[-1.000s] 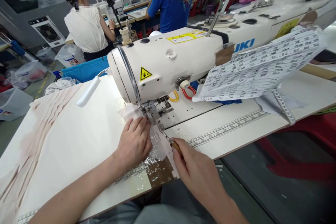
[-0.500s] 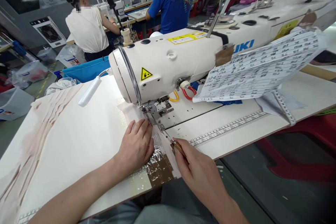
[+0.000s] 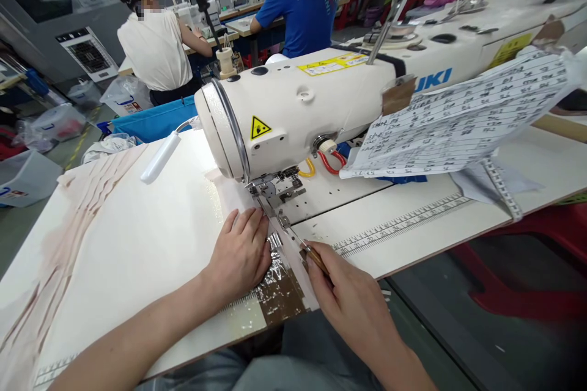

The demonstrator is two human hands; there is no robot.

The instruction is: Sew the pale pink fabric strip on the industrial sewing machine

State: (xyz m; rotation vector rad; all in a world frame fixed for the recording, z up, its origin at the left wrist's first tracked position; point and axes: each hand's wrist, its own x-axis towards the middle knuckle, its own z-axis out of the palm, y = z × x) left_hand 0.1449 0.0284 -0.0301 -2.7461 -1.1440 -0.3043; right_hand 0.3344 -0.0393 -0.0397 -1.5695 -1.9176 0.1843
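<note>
Right hand closed around the wooden handle of a slender metal-shafted tool, near the table's front edge; the shaft points toward the needle area of the sewing machine. Left hand lies palm down and unclenched, fingers extended, the fingertips at the pale fabric just beside the needle area; whether the thumb pinches anything cannot be told. A narrow pale strip runs between the hands from the machine to the table's front edge, beside a brown, shiny patch. Pleated pink cloth lies along the left edge of the table. A printed ruler follows the front edge rightward; handwritten sheets project above it. Two co-workers sit beyond the far edge.
</note>
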